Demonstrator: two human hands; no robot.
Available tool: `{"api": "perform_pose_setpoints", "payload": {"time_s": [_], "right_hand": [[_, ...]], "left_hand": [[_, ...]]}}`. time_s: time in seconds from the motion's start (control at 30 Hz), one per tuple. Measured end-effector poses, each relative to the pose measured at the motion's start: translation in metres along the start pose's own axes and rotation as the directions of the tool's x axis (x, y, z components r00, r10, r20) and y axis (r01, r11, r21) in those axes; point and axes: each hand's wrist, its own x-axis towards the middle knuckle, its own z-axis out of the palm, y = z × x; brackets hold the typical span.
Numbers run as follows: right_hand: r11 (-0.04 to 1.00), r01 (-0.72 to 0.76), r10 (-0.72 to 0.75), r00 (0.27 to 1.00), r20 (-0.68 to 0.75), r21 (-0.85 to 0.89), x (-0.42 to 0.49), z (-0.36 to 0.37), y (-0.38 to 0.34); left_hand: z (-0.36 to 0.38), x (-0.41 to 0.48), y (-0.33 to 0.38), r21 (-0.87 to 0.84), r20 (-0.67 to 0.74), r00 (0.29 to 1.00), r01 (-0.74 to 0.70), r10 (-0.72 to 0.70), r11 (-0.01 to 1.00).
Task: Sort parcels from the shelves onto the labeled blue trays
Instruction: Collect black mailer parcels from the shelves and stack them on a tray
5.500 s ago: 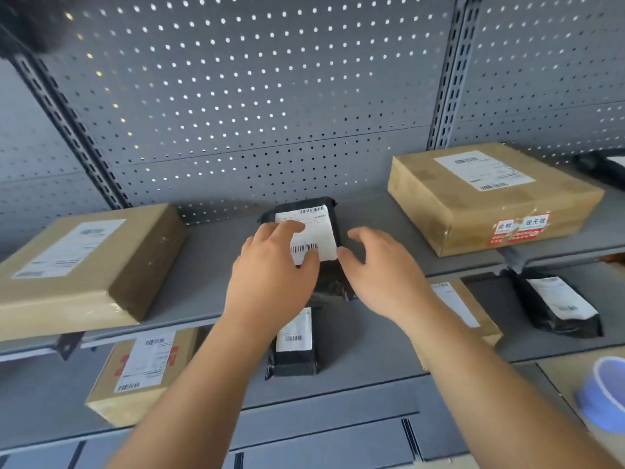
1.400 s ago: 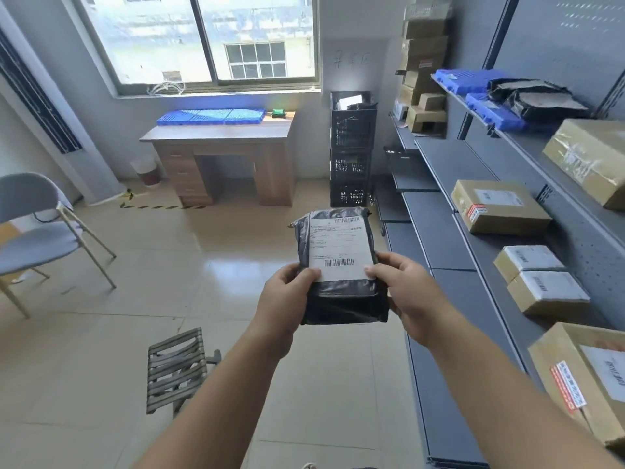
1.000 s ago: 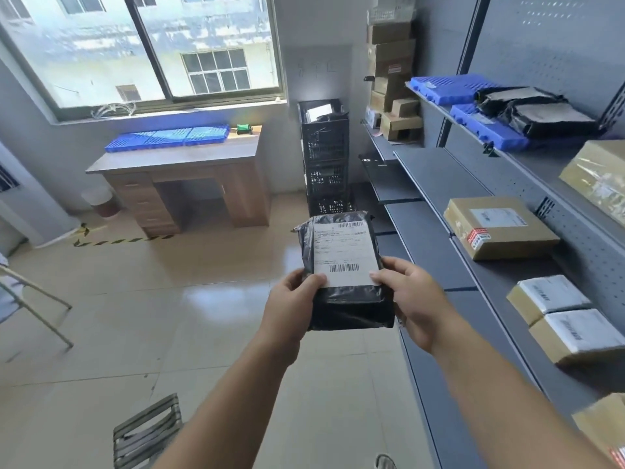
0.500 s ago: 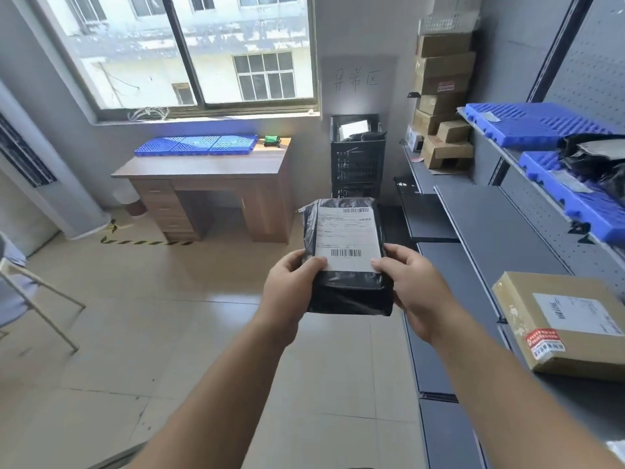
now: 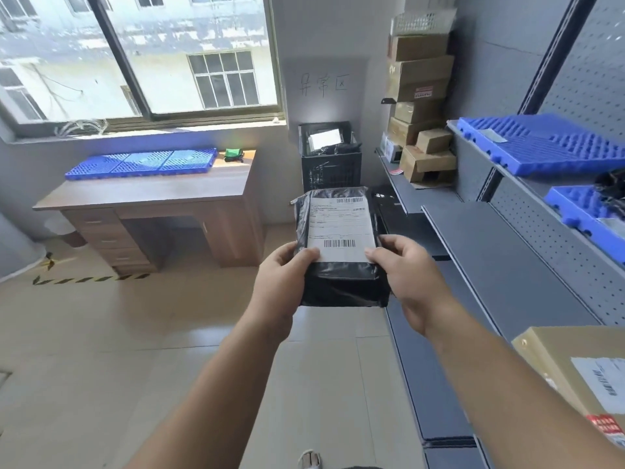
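Head view: we hold the black parcel [image 5: 341, 248] at frame centre, left hand [image 5: 280, 282] and right hand [image 5: 409, 275] gripping its lower corners, label up, likely for reading before choosing among blue trays [image 5: 142, 162] on the table [image 5: 152, 194], upper left.

Black poly parcel [image 5: 341, 252], white label up, held mid-air

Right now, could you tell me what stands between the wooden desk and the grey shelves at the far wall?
A black crate stands there, between the desk and the shelves, as the head view shows.
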Motion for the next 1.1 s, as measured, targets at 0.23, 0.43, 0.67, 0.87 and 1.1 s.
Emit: {"api": "perform_pose_setpoints", "payload": {"time_s": [0.23, 0.43, 0.67, 0.87, 1.1], "right_hand": [[1.0, 0.028, -0.028, 0.981, -0.192, -0.005, 0.089, 0.01, -0.029], [0.996, 0.079, -0.09, 0.914, -0.395, -0.044, 0.126, -0.024, -0.05], [0.986, 0.124, -0.166, 0.817, -0.552, -0.113, 0.141, -0.102, -0.08], [0.976, 0.161, -0.217, 0.708, -0.672, -0.145, 0.133, -0.176, -0.103], [0.973, 0.138, -0.232, 0.583, -0.779, -0.186, 0.104, -0.238, -0.113]], "left_hand": [[0.028, 0.123, 0.034, 0.05, 0.2, 0.979, 0.017, -0.027, 0.999], [0.091, 0.181, 0.048, 0.074, 0.374, 0.926, 0.03, -0.055, 0.997], [0.197, 0.201, 0.061, 0.079, 0.532, 0.846, 0.0, -0.042, 0.997], [0.29, 0.19, 0.066, 0.057, 0.664, 0.747, -0.018, -0.024, 0.998], [0.381, 0.172, 0.053, 0.067, 0.795, 0.605, -0.013, -0.046, 0.998]]}}
